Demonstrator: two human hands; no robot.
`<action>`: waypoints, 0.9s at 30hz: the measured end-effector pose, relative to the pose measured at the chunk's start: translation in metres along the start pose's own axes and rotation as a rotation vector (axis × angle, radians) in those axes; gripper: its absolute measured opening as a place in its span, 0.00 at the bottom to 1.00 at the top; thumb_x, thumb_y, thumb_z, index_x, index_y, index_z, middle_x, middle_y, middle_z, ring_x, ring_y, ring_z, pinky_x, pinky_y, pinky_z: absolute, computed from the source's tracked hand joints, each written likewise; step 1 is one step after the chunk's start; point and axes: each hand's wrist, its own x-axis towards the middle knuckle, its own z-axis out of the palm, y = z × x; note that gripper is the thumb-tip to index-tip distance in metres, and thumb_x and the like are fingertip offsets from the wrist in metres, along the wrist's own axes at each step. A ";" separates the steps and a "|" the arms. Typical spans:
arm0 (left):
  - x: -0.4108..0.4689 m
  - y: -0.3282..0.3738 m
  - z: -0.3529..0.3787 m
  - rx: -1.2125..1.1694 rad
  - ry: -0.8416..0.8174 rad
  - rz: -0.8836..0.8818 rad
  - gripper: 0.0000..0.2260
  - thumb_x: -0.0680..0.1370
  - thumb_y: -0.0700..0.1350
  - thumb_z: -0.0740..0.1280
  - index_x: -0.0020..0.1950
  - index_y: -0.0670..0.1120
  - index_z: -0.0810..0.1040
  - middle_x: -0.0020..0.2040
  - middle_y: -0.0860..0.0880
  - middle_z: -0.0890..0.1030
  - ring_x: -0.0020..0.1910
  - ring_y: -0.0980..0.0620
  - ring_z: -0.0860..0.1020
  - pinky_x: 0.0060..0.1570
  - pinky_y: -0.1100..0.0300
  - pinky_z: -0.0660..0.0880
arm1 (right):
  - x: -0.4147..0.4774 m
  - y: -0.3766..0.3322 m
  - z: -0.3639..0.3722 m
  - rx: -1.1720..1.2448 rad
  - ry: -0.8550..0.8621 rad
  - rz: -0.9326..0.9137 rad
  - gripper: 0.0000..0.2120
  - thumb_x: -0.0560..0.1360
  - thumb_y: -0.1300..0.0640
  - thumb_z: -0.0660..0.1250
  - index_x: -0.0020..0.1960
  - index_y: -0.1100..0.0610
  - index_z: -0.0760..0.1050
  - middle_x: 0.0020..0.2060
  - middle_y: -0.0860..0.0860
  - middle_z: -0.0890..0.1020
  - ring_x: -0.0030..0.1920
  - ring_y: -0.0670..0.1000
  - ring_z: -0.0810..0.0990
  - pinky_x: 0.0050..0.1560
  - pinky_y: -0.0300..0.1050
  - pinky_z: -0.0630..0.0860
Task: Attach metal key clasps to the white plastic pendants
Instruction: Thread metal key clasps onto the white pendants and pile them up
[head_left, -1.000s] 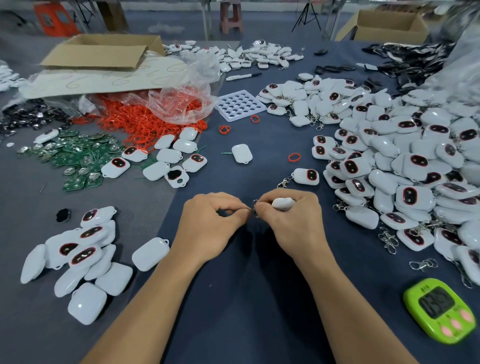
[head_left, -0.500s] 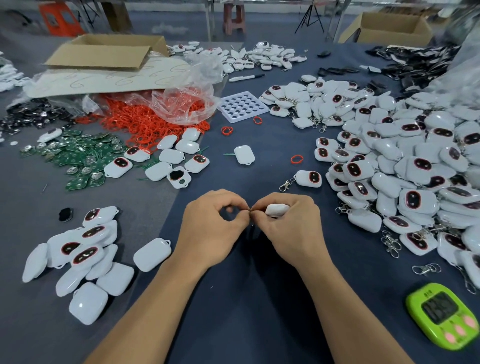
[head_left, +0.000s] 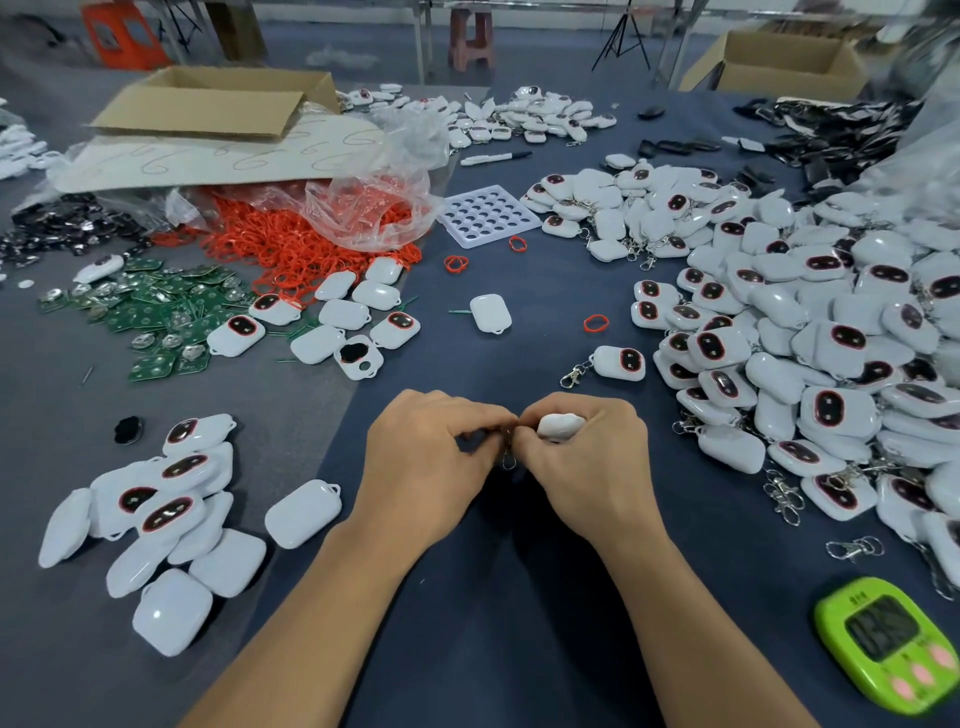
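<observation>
My right hand (head_left: 587, 462) grips a white plastic pendant (head_left: 560, 425), most of it hidden inside the curled fingers. My left hand (head_left: 431, 462) pinches a small metal key clasp (head_left: 508, 457) where the fingertips of both hands meet; its lower end hangs down between them. A pendant with a clasp attached (head_left: 618, 362) lies just beyond my hands. To the right rises a large heap of pendants with clasps (head_left: 810, 332). A smaller group of pendants without clasps (head_left: 156, 514) lies at the near left. Loose clasps (head_left: 854, 548) lie at the near right.
A green timer (head_left: 891, 642) sits at the near right corner. Orange rings (head_left: 306, 249) spill from a plastic bag, next to green circuit boards (head_left: 156, 317). A white perforated tray (head_left: 488, 214), a marker (head_left: 496, 157) and cardboard boxes (head_left: 208, 104) lie farther back.
The pendant sits deeper inside my right hand's fingers than a second ago. My fingertips have closed together over the clasp, whose end now hangs below them.
</observation>
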 end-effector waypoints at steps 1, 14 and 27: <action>0.001 0.001 -0.001 0.001 -0.008 0.005 0.11 0.71 0.46 0.75 0.48 0.62 0.85 0.41 0.61 0.83 0.48 0.60 0.74 0.44 0.59 0.75 | -0.001 0.000 -0.001 0.007 0.000 -0.007 0.09 0.69 0.61 0.75 0.35 0.48 0.83 0.26 0.45 0.82 0.26 0.42 0.78 0.28 0.31 0.71; 0.004 -0.004 -0.002 -0.260 -0.098 -0.205 0.14 0.71 0.45 0.79 0.43 0.66 0.85 0.38 0.60 0.84 0.38 0.57 0.81 0.38 0.67 0.77 | 0.001 0.003 -0.001 0.177 0.046 -0.065 0.11 0.71 0.64 0.74 0.37 0.48 0.85 0.33 0.45 0.86 0.35 0.43 0.82 0.37 0.31 0.75; 0.004 -0.002 -0.001 -0.489 -0.198 -0.167 0.06 0.68 0.45 0.75 0.39 0.57 0.87 0.32 0.46 0.82 0.31 0.53 0.71 0.34 0.57 0.69 | -0.004 0.008 -0.008 0.366 -0.044 -0.025 0.04 0.68 0.62 0.74 0.37 0.54 0.85 0.29 0.46 0.82 0.31 0.42 0.76 0.34 0.34 0.71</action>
